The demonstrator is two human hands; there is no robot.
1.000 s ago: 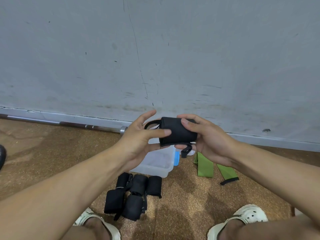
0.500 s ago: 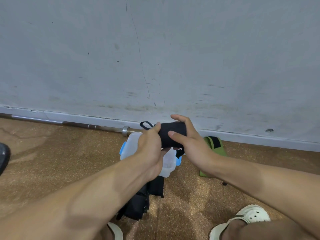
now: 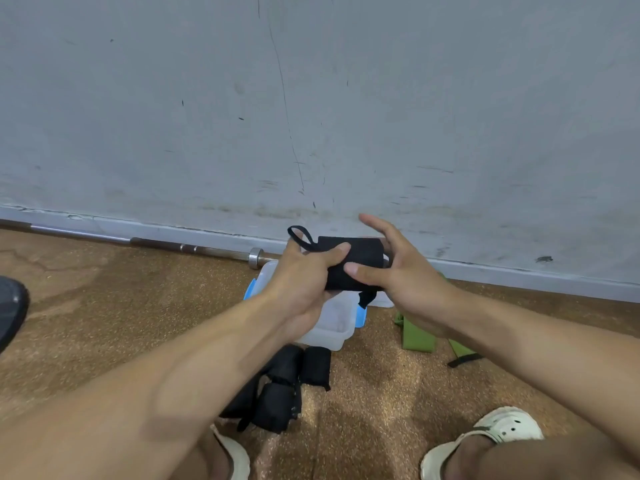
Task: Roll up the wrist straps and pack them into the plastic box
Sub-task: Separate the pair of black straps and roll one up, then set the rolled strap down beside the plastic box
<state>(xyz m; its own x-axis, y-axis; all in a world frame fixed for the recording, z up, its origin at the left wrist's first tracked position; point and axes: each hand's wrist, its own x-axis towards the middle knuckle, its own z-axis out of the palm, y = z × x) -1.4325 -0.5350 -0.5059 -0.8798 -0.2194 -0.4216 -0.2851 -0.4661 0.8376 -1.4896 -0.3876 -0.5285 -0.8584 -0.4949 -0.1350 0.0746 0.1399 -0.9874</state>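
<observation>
A rolled black wrist strap (image 3: 360, 263) is held in the air above the clear plastic box (image 3: 332, 327). My left hand (image 3: 304, 282) grips the roll's left end, thumb over the top; a thin loop (image 3: 300, 237) sticks out above it. My right hand (image 3: 398, 268) is at the roll's right side, thumb pressing its front, fingers spread and raised. A short tail of the strap hangs below the roll. Several rolled black straps (image 3: 287, 382) lie on the floor in front of the box.
Green straps (image 3: 415, 336) lie unrolled on the cork floor to the right of the box. A steel barbell (image 3: 194, 249) runs along the grey wall's base. The box has blue clips (image 3: 362, 313). My feet in white clogs (image 3: 502, 434) sit at the bottom.
My right hand's fingers have lifted off the roll and spread, leaving the thumb on it. My left hand keeps its grip, and the roll stays above the box.
</observation>
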